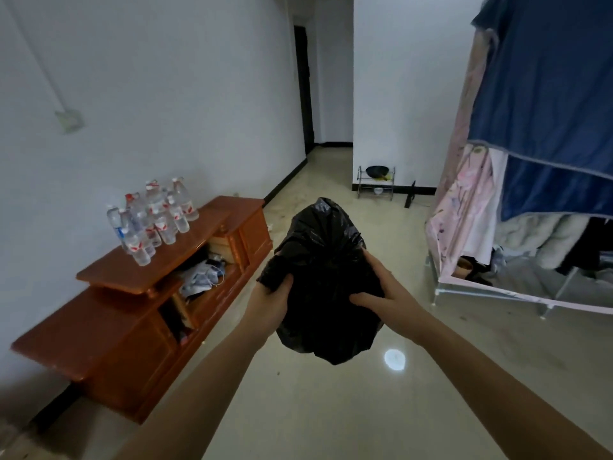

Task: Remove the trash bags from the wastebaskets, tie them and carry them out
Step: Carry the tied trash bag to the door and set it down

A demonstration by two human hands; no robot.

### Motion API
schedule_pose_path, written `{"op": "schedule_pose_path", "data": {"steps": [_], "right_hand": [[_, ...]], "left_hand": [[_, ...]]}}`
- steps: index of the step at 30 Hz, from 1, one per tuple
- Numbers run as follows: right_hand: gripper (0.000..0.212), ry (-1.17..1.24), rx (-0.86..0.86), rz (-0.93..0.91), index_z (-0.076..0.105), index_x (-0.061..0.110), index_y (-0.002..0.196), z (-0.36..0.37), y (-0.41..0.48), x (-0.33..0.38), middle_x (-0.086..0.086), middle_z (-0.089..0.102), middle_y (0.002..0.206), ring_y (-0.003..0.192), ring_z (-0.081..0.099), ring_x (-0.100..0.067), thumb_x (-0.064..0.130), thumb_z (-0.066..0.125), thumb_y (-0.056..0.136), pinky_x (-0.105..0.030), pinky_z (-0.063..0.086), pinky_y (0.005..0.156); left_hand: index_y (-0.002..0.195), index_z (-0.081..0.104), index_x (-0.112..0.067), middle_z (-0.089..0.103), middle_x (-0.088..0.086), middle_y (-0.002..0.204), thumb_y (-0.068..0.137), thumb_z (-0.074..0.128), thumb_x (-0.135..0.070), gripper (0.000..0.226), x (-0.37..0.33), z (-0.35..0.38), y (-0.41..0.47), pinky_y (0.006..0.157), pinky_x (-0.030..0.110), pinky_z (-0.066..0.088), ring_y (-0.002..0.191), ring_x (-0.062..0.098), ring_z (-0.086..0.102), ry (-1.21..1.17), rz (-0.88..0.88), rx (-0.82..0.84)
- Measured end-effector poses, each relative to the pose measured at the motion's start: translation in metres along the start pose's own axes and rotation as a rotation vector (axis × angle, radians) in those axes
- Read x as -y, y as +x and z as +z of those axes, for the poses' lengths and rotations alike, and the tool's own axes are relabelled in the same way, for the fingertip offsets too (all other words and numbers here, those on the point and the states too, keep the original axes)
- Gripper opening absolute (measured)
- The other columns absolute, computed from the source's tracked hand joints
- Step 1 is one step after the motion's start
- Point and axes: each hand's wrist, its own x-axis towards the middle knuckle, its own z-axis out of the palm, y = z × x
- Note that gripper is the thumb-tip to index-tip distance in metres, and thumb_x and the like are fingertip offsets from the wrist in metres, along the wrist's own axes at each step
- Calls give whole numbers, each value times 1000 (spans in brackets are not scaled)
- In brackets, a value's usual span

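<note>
A full black trash bag (326,293) hangs in the air in front of me, above the floor. Its top is gathered into a bunch that points away from me. My left hand (270,302) grips a fold of the bag on its left side. My right hand (381,287) clasps the bag's right side, fingers pressed into the plastic. No wastebasket shows in this view.
A low orange-brown wooden cabinet (139,310) stands along the left wall with several water bottles (152,217) on top. A fabric wardrobe (530,161) with clothes stands on the right. A small metal rack (376,182) sits by the far wall beside a hallway opening (326,141).
</note>
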Motion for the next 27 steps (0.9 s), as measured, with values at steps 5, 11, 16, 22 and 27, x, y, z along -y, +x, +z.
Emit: {"op": "schedule_pose_path", "data": {"steps": [5, 11, 16, 22, 27], "right_hand": [[82, -46, 23, 16, 26, 36, 155, -19, 162, -14, 8, 51, 139, 123, 56, -5, 11, 68, 89, -28, 54, 98], [83, -137, 24, -3, 31, 45, 150, -33, 383, -83, 4, 49, 141, 129, 52, -16, 34, 70, 78, -44, 50, 105], [71, -163, 14, 12, 40, 39, 145, -53, 566, -112, 5, 53, 134, 123, 54, -13, 27, 66, 80, -44, 51, 103], [73, -130, -71, 25, 38, 49, 144, -102, 723, -143, 5, 53, 135, 126, 53, -13, 35, 66, 78, -44, 49, 106], [79, -145, -128, 43, 32, 49, 148, -159, 882, -202, 5, 52, 137, 129, 51, -14, 41, 66, 77, -46, 47, 108]], "left_hand": [[119, 54, -31, 61, -17, 108, 102, 52, -31, 17, -15, -10, 142, 83, 23, 47, 102, 3, 59, -44, 18, -78], [125, 64, -22, 71, -4, 115, 100, 56, -33, 28, 9, -25, 351, 90, 32, 52, 109, 13, 65, -60, 24, -136], [117, 66, -21, 73, -6, 102, 102, 53, -31, 22, 5, -35, 543, 79, 23, 52, 105, 15, 67, -47, 16, -97], [117, 65, -33, 73, -6, 110, 97, 55, -48, 28, -21, -18, 721, 98, 46, 52, 107, 15, 68, -29, -20, 8], [118, 65, -34, 73, -7, 111, 95, 54, -51, 31, -8, 16, 901, 99, 50, 51, 109, 15, 68, 27, 15, 32]]}}
